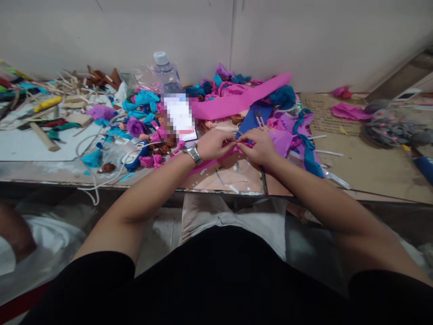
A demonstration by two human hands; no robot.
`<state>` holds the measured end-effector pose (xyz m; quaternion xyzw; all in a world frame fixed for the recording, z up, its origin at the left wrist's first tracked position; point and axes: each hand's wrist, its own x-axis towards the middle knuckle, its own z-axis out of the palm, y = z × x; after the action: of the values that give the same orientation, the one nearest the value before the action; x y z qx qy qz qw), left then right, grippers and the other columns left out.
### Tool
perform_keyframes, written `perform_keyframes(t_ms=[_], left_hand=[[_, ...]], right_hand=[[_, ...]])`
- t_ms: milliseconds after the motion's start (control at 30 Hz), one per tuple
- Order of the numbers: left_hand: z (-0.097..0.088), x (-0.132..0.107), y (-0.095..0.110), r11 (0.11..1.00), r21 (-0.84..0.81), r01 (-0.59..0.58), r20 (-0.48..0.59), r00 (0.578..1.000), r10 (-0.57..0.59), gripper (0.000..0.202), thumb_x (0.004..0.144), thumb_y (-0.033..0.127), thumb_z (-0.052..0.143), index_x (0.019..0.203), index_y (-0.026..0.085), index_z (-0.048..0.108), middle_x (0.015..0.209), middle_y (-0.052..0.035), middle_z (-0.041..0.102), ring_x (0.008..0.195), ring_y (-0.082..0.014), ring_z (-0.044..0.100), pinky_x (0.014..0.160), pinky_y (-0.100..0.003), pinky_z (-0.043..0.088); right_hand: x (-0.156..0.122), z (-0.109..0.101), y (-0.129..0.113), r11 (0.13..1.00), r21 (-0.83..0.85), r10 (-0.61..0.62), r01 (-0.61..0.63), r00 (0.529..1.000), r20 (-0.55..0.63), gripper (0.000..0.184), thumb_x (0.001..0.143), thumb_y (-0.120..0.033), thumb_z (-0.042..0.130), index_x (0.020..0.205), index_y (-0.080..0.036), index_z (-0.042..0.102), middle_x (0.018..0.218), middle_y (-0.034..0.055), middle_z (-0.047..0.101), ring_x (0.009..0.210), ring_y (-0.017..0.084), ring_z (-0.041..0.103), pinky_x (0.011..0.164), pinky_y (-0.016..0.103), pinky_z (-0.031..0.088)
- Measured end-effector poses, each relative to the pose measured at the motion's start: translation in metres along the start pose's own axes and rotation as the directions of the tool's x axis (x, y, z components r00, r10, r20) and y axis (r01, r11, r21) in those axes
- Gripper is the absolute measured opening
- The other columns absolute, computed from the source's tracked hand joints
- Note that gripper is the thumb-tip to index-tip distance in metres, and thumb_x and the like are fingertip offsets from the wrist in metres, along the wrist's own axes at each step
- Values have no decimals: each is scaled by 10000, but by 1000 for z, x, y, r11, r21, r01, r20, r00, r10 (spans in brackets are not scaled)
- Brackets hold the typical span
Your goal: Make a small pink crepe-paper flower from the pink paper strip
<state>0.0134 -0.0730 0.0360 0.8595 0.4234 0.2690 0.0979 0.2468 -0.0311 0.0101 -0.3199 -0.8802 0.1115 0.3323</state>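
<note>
A strip of bright pink crepe paper (pixel 214 164) lies along the front of the table under my wrists, its upper edge pinched at my fingertips. My left hand (pixel 215 143), with a metal watch on the wrist, is closed on the paper, thumb against forefinger. Close against it, my right hand (pixel 260 143) pinches the same paper; the exact fold between the fingertips is too small to make out. Behind both hands stretches a longer pink crepe strip (pixel 233 104). A dark blue piece (pixel 255 118) lies just beyond my right hand, with purple paper (pixel 282 141) beside it.
A phone (pixel 180 116) leans before a clear bottle (pixel 166 74). Crumpled paper pieces (pixel 137 127), a white cable (pixel 96 181) and wooden sticks (pixel 72 88) crowd the left. Cardboard (pixel 338 155) and a grey bundle (pixel 389 128) lie right. Part of another person (pixel 15 230) shows lower left.
</note>
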Motion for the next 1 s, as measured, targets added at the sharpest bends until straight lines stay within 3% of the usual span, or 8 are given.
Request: perform_keyframes(t_ms=[300, 633, 1000], left_hand=[[-1, 0, 2, 997, 79, -4, 18, 1000, 3, 278, 1044, 357, 593, 931, 204, 795, 869, -78, 783, 780, -215, 650, 735, -347, 404], [4, -1, 3, 998, 55, -6, 25, 1000, 5, 241, 1051, 334, 602, 995, 217, 806, 956, -73, 817, 862, -219, 696, 784, -346, 438], [1, 1, -1, 998, 63, -3, 16, 1000, 2, 290, 1052, 365, 592, 982, 198, 819, 908, -88, 810, 814, -223, 687, 755, -354, 417]], right_hand=[[1, 1, 2, 1000, 20, -19, 19, 1000, -3, 143, 937, -344, 671, 913, -247, 772, 949, 64, 820, 976, 302, 680, 1006, 509, 403], [-1, 1, -5, 1000, 0, 1, -1, 998, 58, 81, 919, -263, 621, 862, -247, 677, 914, 60, 787, 994, 306, 661, 1009, 514, 381], [1, -3, 4, 998, 39, -40, 40, 999, 10, 156, 953, -369, 679, 916, -237, 752, 949, 83, 821, 957, 305, 681, 961, 494, 403]])
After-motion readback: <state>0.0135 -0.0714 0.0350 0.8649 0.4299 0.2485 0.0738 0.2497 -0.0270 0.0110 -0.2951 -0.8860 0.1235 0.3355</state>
